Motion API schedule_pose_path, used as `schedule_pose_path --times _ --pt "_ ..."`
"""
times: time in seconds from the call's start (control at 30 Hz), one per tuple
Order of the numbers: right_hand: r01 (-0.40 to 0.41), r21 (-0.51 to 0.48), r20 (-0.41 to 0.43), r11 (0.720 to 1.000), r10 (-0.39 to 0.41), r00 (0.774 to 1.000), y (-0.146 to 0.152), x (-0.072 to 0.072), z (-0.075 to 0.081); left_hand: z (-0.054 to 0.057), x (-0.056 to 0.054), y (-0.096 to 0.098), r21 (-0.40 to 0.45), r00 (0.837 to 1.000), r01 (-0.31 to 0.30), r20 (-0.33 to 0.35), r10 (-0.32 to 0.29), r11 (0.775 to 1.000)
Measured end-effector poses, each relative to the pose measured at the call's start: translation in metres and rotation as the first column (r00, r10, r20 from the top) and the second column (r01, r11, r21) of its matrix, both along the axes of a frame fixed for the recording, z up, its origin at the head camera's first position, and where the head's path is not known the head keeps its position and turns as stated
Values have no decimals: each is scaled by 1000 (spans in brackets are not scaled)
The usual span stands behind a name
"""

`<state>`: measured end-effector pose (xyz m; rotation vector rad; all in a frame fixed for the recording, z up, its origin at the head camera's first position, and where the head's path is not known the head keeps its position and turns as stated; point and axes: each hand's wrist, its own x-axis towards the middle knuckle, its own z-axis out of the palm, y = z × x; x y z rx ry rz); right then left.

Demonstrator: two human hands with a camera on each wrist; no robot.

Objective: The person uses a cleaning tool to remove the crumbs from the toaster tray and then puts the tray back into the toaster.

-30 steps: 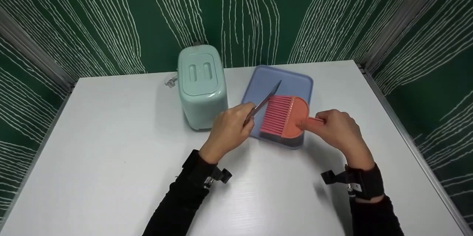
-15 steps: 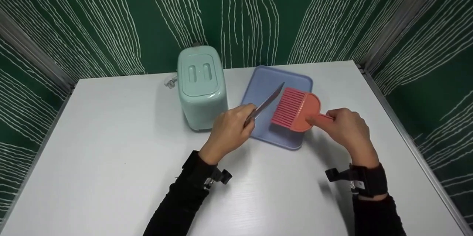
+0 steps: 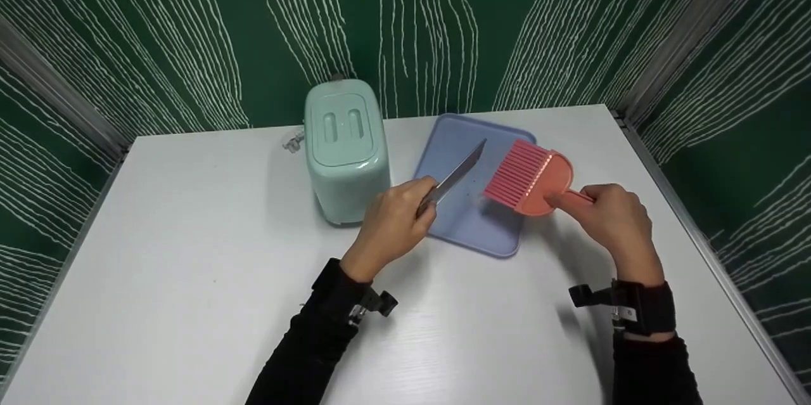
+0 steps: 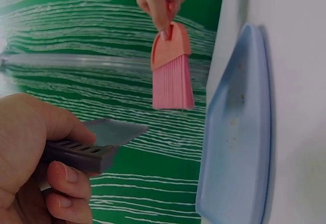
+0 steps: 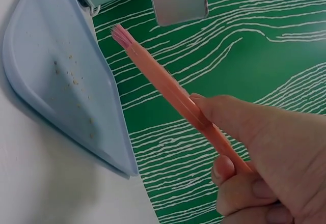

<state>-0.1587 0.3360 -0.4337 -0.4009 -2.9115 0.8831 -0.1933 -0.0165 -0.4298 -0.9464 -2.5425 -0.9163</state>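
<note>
In the head view my left hand grips a thin metal crumb tray by its dark slotted end, tilted above the blue tray. My right hand pinches the orange handle of a flat brush with pink bristles. The brush hangs over the blue tray's right side, apart from the crumb tray. Small brown crumbs lie scattered on the blue tray in the right wrist view. From the left wrist view, the thumb lies on top of the crumb tray's dark end and the fingers curl below it.
A mint-green toaster with a lid on top stands left of the blue tray, close to my left hand. A small clear-and-grey piece lies beside its far left corner. Green walls with white lines enclose the white table.
My right hand has drawn the brush to the right and slightly away, off the crumb tray's side, uncovering crumbs on the blue tray. My left hand and the crumb tray have barely moved.
</note>
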Motion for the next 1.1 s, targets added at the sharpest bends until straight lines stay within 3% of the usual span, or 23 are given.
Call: schedule_pose_path --times 0.43,1.1 --pt "150 -19 50 989 -149 988 30 -5 -11 -1 -2 -1 29 999 4 37 -5 1000" --pt "178 -72 107 981 -170 980 59 -8 -43 -2 -3 0 138 991 28 128 -46 990"
